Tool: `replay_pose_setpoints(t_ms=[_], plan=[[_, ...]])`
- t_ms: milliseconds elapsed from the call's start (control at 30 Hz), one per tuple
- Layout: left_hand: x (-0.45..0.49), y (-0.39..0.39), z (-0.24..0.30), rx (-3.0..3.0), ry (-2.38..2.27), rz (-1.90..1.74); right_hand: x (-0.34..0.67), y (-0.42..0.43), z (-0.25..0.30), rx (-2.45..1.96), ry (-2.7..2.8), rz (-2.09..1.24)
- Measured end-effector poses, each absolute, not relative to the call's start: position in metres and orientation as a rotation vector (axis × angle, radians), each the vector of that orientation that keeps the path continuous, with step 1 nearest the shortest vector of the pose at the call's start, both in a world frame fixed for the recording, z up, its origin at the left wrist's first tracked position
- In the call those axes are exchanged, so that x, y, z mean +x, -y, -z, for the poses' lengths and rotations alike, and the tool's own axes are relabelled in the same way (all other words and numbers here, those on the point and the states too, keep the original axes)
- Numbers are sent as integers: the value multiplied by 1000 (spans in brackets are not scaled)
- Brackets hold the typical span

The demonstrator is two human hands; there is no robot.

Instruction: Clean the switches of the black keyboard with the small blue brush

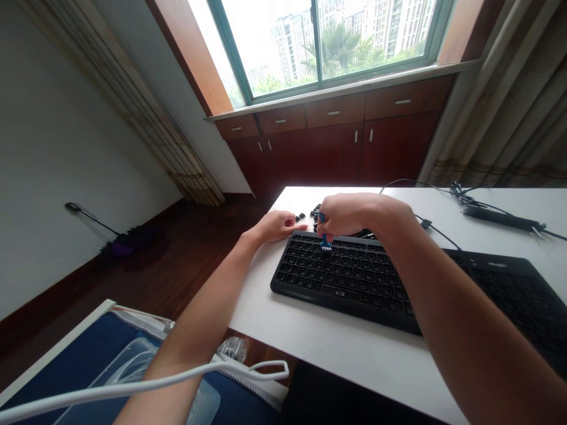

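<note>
One black flat keyboard (pixel 354 277) lies on the white table (pixel 336 348), a second black keyboard (pixel 522 295) just right of it. Right hand (pixel 349 213) grips one small blue brush (pixel 325 239) on the top key row; left hand (pixel 277 225) rests flat beside several loose black keycaps (pixel 305 213), black cables (pixel 487 209) behind

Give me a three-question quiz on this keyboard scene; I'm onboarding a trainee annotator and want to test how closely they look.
1. True or false: the right hand holds a small blue tool against the black keyboard.
2. Where does the left hand rest? A) at the keyboard's far left corner B) on the windowsill C) on the coiled cable
3. Fill in: loose black keycaps lie on the white ____.

Key: 1 true; 2 A; 3 table.
</note>
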State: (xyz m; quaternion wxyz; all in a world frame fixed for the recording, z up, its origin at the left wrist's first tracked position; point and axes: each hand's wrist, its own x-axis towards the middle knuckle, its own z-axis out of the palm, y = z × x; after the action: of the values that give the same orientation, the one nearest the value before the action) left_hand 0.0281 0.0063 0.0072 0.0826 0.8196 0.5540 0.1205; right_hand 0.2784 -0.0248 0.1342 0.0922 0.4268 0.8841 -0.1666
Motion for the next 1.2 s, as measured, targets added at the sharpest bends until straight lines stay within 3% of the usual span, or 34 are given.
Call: replay_pose_setpoints(t_ms=[1200], plan=[[30, -3, -9, 2393, -1672, -378, 280, 26, -136, 1287, -2606, 551]])
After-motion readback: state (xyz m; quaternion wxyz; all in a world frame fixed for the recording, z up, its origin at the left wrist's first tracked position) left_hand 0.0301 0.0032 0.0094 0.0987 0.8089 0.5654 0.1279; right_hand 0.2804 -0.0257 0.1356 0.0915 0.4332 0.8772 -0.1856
